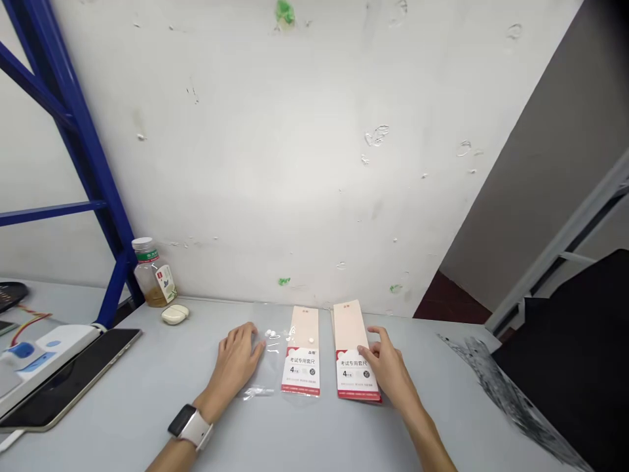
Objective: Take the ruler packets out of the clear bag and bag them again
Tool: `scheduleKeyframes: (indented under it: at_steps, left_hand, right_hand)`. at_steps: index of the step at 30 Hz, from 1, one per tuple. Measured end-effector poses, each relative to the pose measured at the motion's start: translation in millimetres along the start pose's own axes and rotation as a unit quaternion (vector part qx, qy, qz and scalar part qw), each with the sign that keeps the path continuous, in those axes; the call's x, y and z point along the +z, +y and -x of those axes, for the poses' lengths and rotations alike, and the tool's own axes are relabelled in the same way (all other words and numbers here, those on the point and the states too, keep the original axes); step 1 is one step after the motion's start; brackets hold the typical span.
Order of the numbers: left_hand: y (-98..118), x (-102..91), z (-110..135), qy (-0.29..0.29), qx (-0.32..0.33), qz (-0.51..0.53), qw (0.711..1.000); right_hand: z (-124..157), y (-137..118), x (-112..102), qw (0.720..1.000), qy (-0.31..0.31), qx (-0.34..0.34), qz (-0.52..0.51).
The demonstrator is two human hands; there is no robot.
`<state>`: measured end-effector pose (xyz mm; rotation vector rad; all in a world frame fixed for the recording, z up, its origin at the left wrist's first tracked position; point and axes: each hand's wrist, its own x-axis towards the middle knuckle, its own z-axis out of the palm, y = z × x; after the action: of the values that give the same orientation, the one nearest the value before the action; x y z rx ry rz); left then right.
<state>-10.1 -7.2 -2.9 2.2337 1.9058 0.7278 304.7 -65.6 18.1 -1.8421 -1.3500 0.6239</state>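
Two tall beige cards with red-and-white printed labels lie side by side on the grey table (147,393). The left card (302,357) sits inside or under a clear plastic sleeve (268,367). My left hand (236,364) lies flat on that sleeve with fingers stretched out, beside the left card. My right hand (386,367) rests on the right edge of the right card (354,351), fingers loosely spread and touching it. A watch (191,426) is on my left wrist.
A bottle of amber liquid (152,274) and a small white case (175,314) stand at the back left by a blue metal frame (83,151). A tablet (69,383) and a white power strip (39,351) lie at the left. The wall is close behind.
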Motion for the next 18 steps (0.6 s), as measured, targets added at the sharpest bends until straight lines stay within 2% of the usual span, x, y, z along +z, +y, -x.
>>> scheduleKeyframes:
  at_steps: [4,11,18]
  left_hand:
    - [3.6,-0.6,2.1,-0.003,0.018,-0.014,1.0]
    - [-4.7,5.8,3.1,-0.003,0.051,-0.02,0.998]
    - [-12.2,10.7,1.1,0.001,0.06,0.014,0.998]
  right_hand:
    - [-0.7,5.4,-2.9,0.987,0.001,0.021,0.162]
    - [0.8,14.1,-2.1,0.981,0.008,0.017,0.193]
    - [-0.3,18.7,-2.6,0.977,0.056,-0.03,0.204]
